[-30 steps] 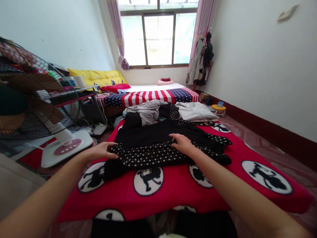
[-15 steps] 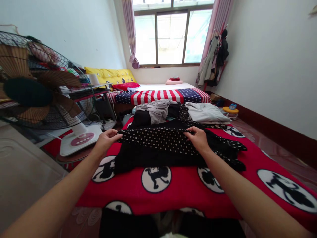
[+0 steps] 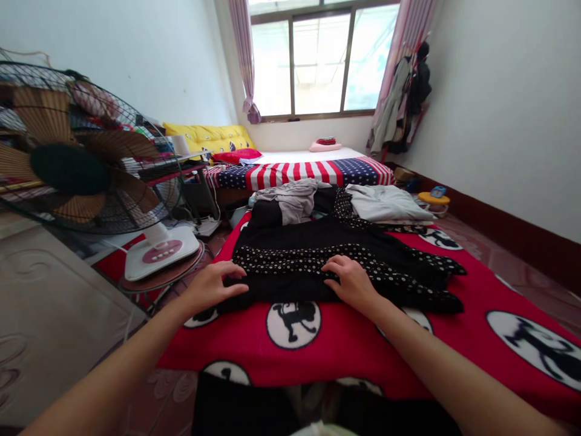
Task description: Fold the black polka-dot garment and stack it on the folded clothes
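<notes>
The left hand [image 3: 212, 287] lies palm down with its fingers loosely spread, the fingertips resting on the near left edge of a black garment with a white-dotted band [image 3: 318, 266]. Its grip is open and flat; nothing is pinched in it. The right hand [image 3: 351, 283] also lies flat on the same garment, fingers spread and pressing on the dotted band near the middle of the near edge, its grip likewise open with no cloth gathered between fingers and thumb.

The garment lies spread across a red fleece blanket with white circles holding black cartoon figures [image 3: 345, 339], which covers a low bed. It stretches from under the left hand, past the right hand, and on to the right, where its dotted hem trails out onto the blanket.

Beyond it sit a crumpled grey garment [image 3: 290, 200] and a folded pale grey cloth [image 3: 385, 204], both just behind the black one. To the left of the bed stands an electric fan with a wire cage and a white base [image 3: 91, 175].
</notes>
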Demonstrator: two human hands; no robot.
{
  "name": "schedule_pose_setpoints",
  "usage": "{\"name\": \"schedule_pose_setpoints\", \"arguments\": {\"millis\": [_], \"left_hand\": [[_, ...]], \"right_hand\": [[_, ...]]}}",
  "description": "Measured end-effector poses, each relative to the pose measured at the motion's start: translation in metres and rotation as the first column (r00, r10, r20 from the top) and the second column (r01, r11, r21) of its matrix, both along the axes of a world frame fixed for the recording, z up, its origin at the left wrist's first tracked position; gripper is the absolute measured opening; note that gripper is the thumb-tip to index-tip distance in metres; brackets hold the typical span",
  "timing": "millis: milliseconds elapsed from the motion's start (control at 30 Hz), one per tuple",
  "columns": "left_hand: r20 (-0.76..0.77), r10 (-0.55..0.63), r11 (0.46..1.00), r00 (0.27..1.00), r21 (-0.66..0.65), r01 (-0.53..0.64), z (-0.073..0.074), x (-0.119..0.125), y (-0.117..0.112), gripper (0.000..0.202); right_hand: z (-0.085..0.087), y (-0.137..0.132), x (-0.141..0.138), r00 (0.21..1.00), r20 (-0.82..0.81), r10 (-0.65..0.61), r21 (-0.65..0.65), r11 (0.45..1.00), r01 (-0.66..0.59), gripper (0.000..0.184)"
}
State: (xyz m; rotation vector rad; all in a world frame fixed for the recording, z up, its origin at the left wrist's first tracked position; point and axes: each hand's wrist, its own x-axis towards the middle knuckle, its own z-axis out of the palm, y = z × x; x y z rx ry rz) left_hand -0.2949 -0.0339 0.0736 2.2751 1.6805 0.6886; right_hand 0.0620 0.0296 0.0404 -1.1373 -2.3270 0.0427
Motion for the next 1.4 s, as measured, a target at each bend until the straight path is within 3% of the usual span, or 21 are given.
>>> {"name": "schedule_pose_setpoints", "arguments": {"millis": [67,133,233,333,433,567,633,733,833,900,967,1033,1200,1333,1400], "left_hand": [[-0.081,-0.075,0.997,0.994,-0.014,0.074,-0.001,-0.002,-0.008,0.042],[-0.105,-0.059,0.998,0.993,0.010,0.060,-0.004,-0.007,-0.012,0.037],[-0.097,0.081,0.997,0.992,0.000,-0.081,-0.009,-0.014,-0.015,0.033],[-0.090,0.247,0.962,0.965,-0.097,-0.255,-0.017,-0.018,-0.017,0.038],[0.048,0.299,0.943,0.953,-0.171,-0.287,-0.024,-0.019,-0.018,0.041],[0.314,0.270,0.953,0.910,-0.223,-0.206,-0.022,-0.030,-0.013,0.039],[0.360,0.249,0.958,0.899,-0.226,-0.176,-0.018,-0.039,-0.009,0.040],[0.191,0.233,0.961,0.954,-0.198,-0.195,-0.014,-0.046,-0.007,0.028],[0.014,0.194,0.981,0.981,-0.013,-0.194,-0.009,-0.036,-0.013,0.024],[-0.036,0.068,0.995,0.997,0.079,-0.065,-0.005,-0.022,-0.021,0.027],[-0.107,-0.071,0.993,0.992,0.083,0.080,-0.001,-0.008,-0.029,0.031],[-0.202,-0.117,0.988,0.972,0.073,0.134,0.000,0.002,-0.033,0.037],[-0.386,-0.007,0.998,0.922,0.061,0.033,0.001,0.000,-0.029,0.035],[-0.338,-0.021,0.998,0.941,-0.069,-0.002,0.009,-0.007,-0.024,0.032],[-0.294,0.029,0.998,0.955,-0.036,-0.042,0.013,-0.006,-0.020,0.028]], "right_hand": [[-0.002,0.000,-0.001,0.999,0.032,-0.042,0.006,0.999,0.042,0.017],[-0.002,0.002,-0.001,0.997,0.034,-0.065,0.013,0.998,0.065,0.016],[-0.003,0.003,-0.003,0.998,0.009,-0.069,0.031,0.997,0.069,0.015],[-0.006,0.001,-0.003,0.997,-0.030,-0.078,0.019,0.997,0.078,0.014],[-0.009,0.000,-0.004,0.993,-0.071,-0.093,-0.029,0.995,0.091,0.013],[-0.005,0.002,-0.001,0.964,-0.259,-0.059,-0.066,0.997,0.043,0.011],[-0.001,0.002,0.003,0.939,-0.344,-0.015,-0.053,0.999,-0.003,0.010],[0.002,-0.004,0.012,0.958,-0.280,0.063,-0.005,0.998,-0.068,0.009],[0.000,-0.019,0.020,0.981,-0.157,0.114,0.108,0.989,-0.098,0.015],[-0.002,-0.030,0.024,0.983,-0.039,0.180,0.160,0.972,-0.171,0.018],[-0.003,-0.038,0.024,0.970,0.103,0.220,0.149,0.961,-0.234,0.022],[-0.004,-0.039,0.022,0.962,0.198,0.189,0.128,0.968,-0.216,0.027],[0.003,-0.031,0.018,0.969,0.219,0.111,0.142,0.979,-0.144,0.019],[0.006,-0.032,0.022,0.977,0.162,0.137,0.046,0.988,-0.146,0.010],[0.006,-0.035,0.026,0.981,0.119,0.154,-0.035,0.988,-0.151,0.008]]}}
